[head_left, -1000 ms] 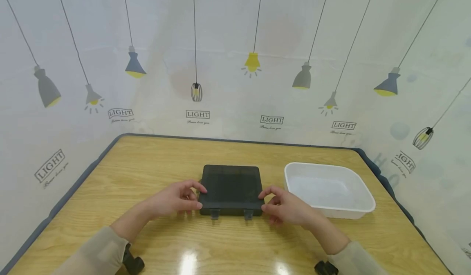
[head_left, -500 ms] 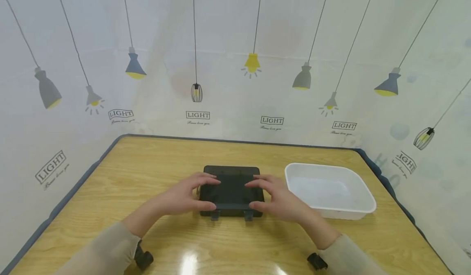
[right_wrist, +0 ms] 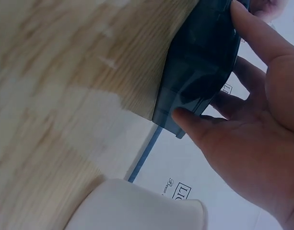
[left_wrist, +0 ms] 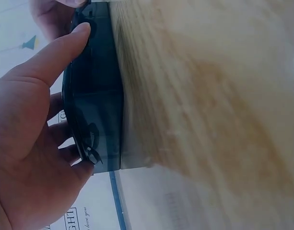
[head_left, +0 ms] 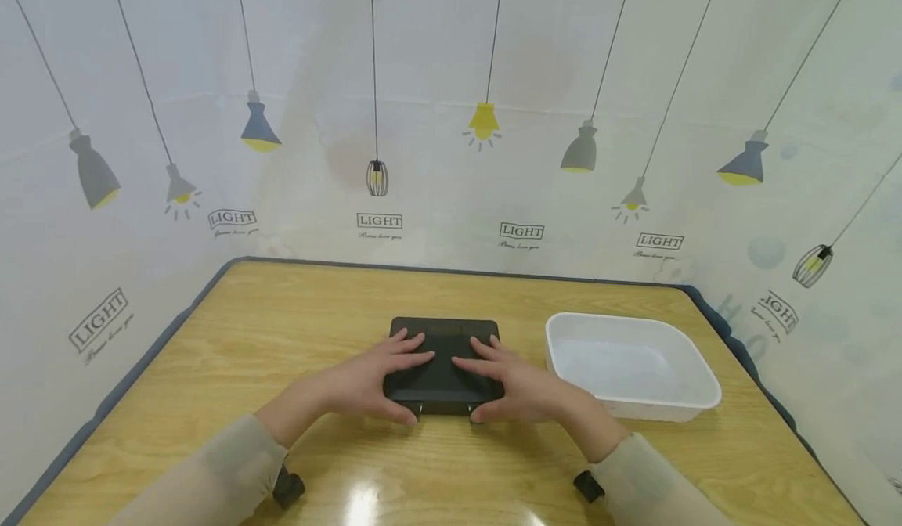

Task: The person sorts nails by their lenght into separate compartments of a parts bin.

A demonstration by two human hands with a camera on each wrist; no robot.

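A low black box [head_left: 442, 381] with a flat lid rests on the table, two small clear latches on its front side. My left hand [head_left: 366, 377] spreads its straight fingers over the lid's left part, with the thumb down at the left latch. On the right part, my right hand [head_left: 521, 385] lies much the same way, thumb at the right latch. The left wrist view shows the left thumb [left_wrist: 65, 48] against the front of the dark box [left_wrist: 96, 81]. In the right wrist view, a finger of the right hand [right_wrist: 271, 129] touches the box's near end.
A white rectangular basin [head_left: 665, 411] stands right of the box, close to my right forearm. The wooden table [head_left: 296, 291] ends at a dark blue edge before a pale curtain [head_left: 437, 56] printed with lamps.
Both hands have come from the box's sides, inward over the lid. Their fingers have spread out on top and the thumbs have moved down to the front latches. The box stays in place.
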